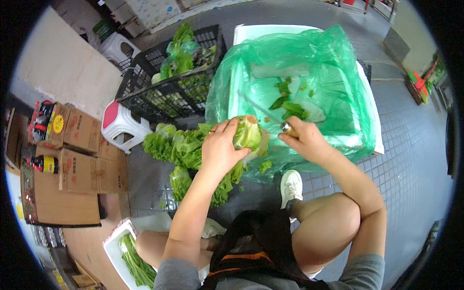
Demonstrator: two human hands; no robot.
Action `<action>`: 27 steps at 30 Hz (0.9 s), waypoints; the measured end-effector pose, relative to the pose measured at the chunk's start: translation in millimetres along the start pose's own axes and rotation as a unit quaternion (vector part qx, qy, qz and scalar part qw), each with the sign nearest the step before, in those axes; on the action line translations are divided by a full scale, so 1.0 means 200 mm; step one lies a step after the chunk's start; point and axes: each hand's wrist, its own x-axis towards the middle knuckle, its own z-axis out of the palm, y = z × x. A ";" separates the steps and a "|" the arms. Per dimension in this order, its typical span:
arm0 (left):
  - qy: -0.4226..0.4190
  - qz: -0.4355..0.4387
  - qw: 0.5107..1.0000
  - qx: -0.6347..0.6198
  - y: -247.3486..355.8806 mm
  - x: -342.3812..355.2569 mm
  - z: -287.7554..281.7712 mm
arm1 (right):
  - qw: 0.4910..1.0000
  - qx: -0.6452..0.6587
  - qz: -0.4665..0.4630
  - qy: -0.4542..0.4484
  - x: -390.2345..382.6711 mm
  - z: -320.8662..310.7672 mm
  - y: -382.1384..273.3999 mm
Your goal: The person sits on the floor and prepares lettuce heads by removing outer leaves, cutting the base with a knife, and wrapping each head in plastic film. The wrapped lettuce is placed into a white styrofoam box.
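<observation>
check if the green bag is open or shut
Open: the green bag spreads wide, and leaf scraps show inside its mouth.

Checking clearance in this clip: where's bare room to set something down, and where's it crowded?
The widest free patch is tiled floor right of the green bag-lined box and the right forearm. A smaller one lies in the box, right of the loose leaves. Crowded: the floor where lettuce heads pack between left hand, white stool and black crate.

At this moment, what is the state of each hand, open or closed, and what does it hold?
Left hand: closed on a lettuce head.
Right hand: closed, holding a knife handle.
</observation>
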 end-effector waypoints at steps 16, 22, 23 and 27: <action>-0.049 -0.019 0.997 0.054 -0.04 0.07 0.11 | 0.981 -0.185 -0.038 -0.050 0.04 0.06 0.03; -0.030 -0.031 0.999 0.025 -0.06 0.06 0.11 | 0.976 -0.203 -0.049 -0.066 0.13 0.12 0.12; -0.027 -0.030 0.999 0.023 -0.06 0.06 0.12 | 0.974 -0.211 -0.035 -0.073 0.15 0.12 0.16; -0.039 -0.015 0.999 0.006 -0.04 0.06 0.11 | 0.957 -0.235 0.153 -0.074 0.11 0.02 0.58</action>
